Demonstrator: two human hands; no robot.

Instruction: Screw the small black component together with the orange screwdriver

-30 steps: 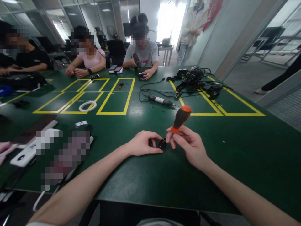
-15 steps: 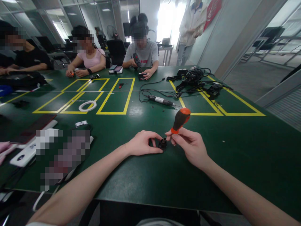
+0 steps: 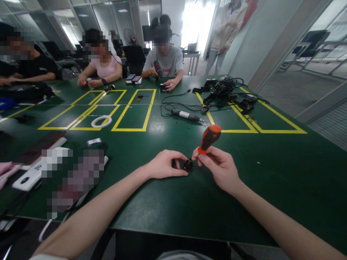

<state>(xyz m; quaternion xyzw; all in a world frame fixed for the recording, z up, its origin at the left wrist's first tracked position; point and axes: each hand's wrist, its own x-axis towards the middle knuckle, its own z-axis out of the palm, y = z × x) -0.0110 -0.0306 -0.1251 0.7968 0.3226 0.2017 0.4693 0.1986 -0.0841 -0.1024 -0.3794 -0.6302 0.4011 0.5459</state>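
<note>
My left hand rests on the green table, thumb and fingers curled round a small round black part that stands on the surface. My right hand pinches the lower end of a screwdriver with an orange and black handle. The handle leans up and to the right, and the tool's lower end lies by the top of the black part. My right fingers hide most of its shaft, so whether the tip touches the part is hard to see.
Beyond my hands lies an electric screwdriver with its cable. Tangled black cables are heaped at the back right. A white ring lies left of centre, and phones and power banks at the left. Several people sit opposite; one person stands.
The screwdriver handle has tilted very slightly to the right. Both my hands stay almost where they were. The standing person at the back has shifted a little.
</note>
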